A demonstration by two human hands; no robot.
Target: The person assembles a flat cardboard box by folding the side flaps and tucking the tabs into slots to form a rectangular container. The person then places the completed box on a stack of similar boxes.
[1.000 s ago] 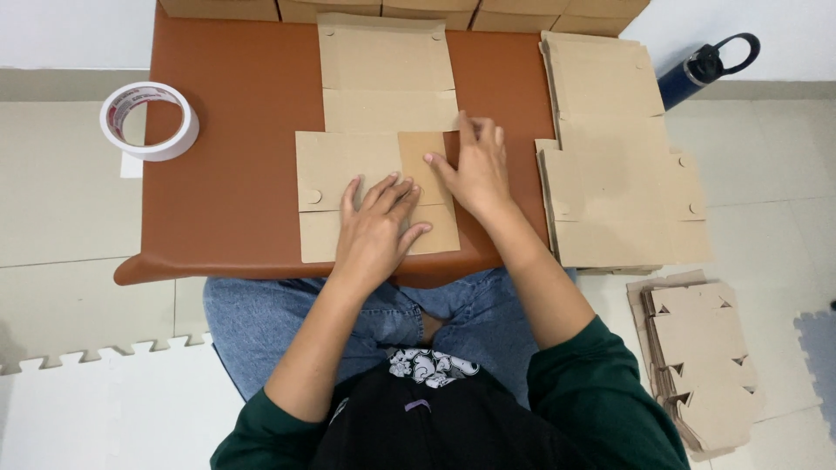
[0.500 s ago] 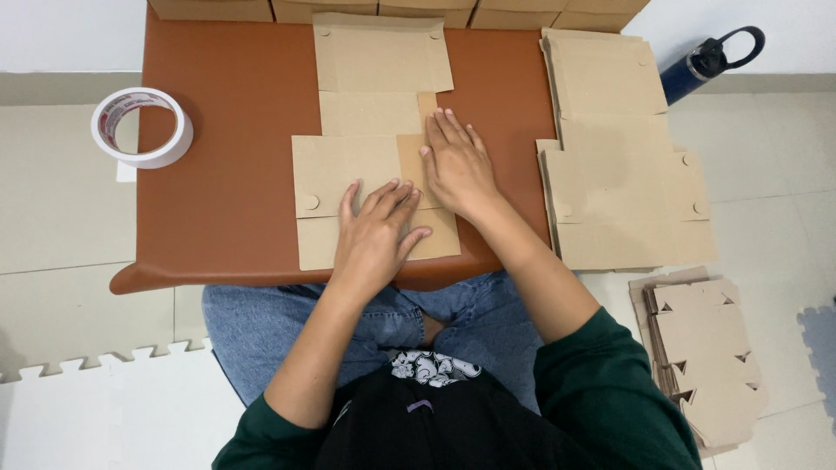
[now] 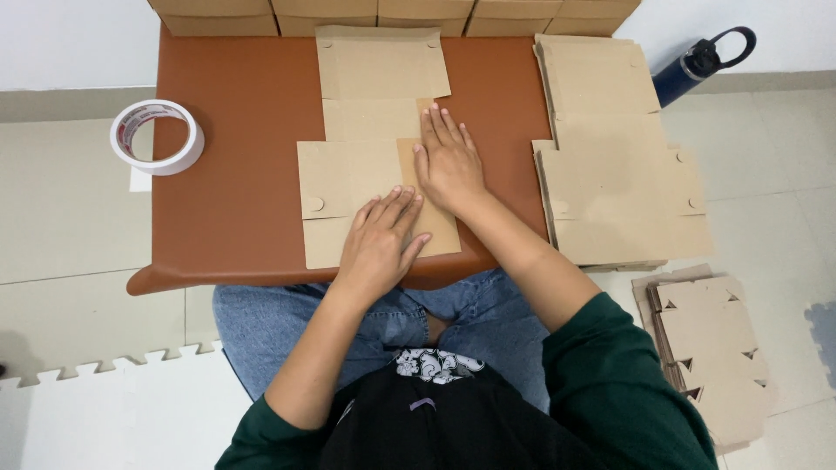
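Observation:
A flat brown cardboard box blank [image 3: 366, 139] lies on the brown leather-topped table [image 3: 235, 157] in front of me. Its right side flap is folded over onto the middle panel. My right hand [image 3: 448, 161] lies flat on that folded flap near the crease, fingers together and pointing away from me. My left hand [image 3: 379, 239] presses flat on the near part of the same blank, fingers spread. Neither hand grips anything.
A stack of flat cardboard blanks [image 3: 614, 157] covers the table's right end. A roll of white tape [image 3: 157, 135] sits on the floor at left. Folded boxes [image 3: 392, 13] line the far edge. A blue bottle [image 3: 701, 61] and more blanks [image 3: 710, 348] are at right.
My right hand has slid away from me along the folded flap, flattening it. My left hand has stayed pressed on the near panel.

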